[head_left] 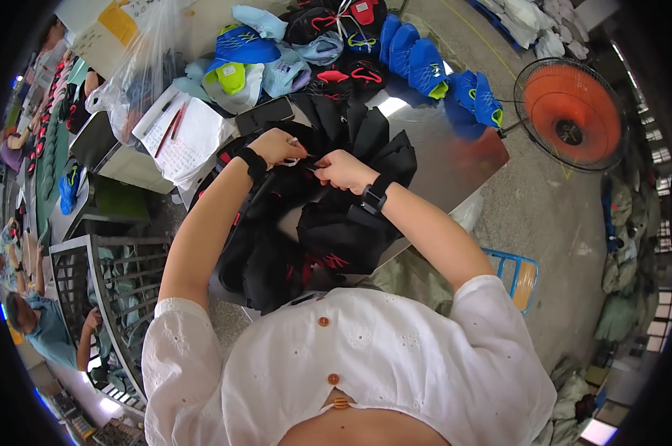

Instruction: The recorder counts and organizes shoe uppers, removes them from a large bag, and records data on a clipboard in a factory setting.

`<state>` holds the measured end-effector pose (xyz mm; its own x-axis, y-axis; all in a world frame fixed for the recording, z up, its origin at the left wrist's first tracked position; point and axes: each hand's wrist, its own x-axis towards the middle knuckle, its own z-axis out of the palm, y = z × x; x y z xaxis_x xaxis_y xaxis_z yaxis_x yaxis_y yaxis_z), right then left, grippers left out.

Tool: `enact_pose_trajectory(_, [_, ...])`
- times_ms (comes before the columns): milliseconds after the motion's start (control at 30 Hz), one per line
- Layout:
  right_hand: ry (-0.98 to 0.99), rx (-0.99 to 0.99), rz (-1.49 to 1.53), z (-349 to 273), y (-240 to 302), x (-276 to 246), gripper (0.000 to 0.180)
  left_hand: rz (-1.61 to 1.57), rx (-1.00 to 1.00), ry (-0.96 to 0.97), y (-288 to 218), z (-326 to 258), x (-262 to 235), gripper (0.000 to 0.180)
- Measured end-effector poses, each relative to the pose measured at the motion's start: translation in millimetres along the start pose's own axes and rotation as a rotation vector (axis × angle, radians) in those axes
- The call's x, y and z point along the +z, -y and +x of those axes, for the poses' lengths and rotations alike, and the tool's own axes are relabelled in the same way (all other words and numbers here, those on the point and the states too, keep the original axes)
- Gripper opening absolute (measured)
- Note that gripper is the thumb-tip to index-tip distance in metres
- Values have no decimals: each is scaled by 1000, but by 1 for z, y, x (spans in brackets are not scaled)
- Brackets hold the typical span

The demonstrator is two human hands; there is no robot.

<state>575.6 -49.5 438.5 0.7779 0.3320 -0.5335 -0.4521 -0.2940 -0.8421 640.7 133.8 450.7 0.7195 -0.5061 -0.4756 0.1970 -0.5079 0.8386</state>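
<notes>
Both hands meet above a heap of black shoe uppers (343, 234) with red details, spread over a metal-topped table. My left hand (276, 147) is closed, with a small pale loop-shaped item at its fingertips that is too small to name. Close beside it, my right hand (346, 172) pinches at something thin and light that runs between the two hands. What the right fingers grip cannot be made out. Both wrists wear black bands. Beyond the hands, more black pieces stand fanned out, next to a dark phone (265, 116).
Blue shoe uppers (417, 63) line the table's far side, near a mixed pile of light-blue uppers (285, 73). A notebook (180, 134) with pens lies at left. An orange fan (570, 119) stands at right. A person (46, 327) and a metal rack (124, 290) are at left.
</notes>
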Motion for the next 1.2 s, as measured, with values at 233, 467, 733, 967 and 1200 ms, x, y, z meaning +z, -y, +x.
enact_pose_trajectory(233, [-32, 27, 100, 7, 7, 9, 10, -4, 2, -10, 4, 0, 0, 15])
enact_pose_trajectory(467, [-26, 29, 113, 12, 6, 10, 9, -13, -21, 5, -4, -1, 1, 15])
enact_pose_trajectory(733, [-14, 64, 143, 6, 2, 5, 8, -43, -50, 17, -5, -3, -1, 17])
enact_pose_trajectory(967, [-14, 6, 165, 17, 2, 10, 9, 6, -48, 1, -3, -1, 1, 18])
enact_pose_trajectory(1200, [-58, -41, -102, 18, -7, 8, 15, -31, -85, 41, -10, 2, 1, 19])
